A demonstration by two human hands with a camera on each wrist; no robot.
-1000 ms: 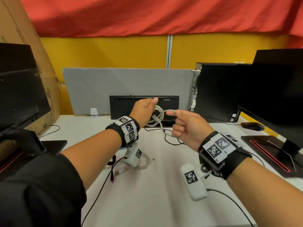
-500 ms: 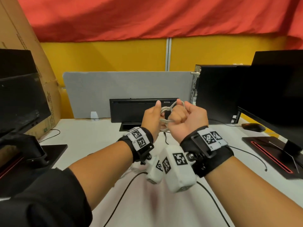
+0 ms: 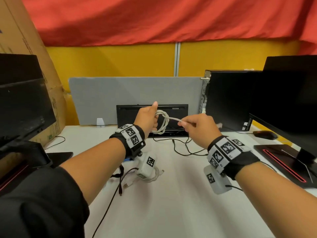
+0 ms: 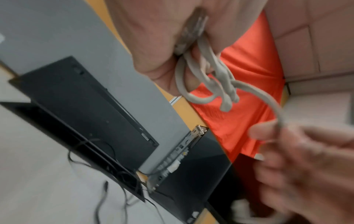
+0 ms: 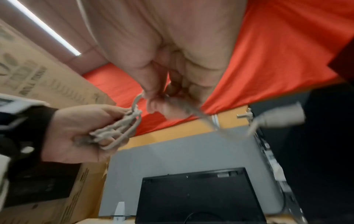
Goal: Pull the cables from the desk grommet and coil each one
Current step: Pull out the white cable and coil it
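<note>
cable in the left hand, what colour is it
Pale grey-white; the cable coiled in the left hand shows best in the head view.

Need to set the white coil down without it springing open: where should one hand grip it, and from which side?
Grip the white coil across the bunched strands where the left hand holds them, coming from its left. There the loops lie together; the far side fans open, and the right hand pinches the tail off to the right.

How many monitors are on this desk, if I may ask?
2: left monitor at the left edge, right monitor at the right edge; others may be out of view.
</note>
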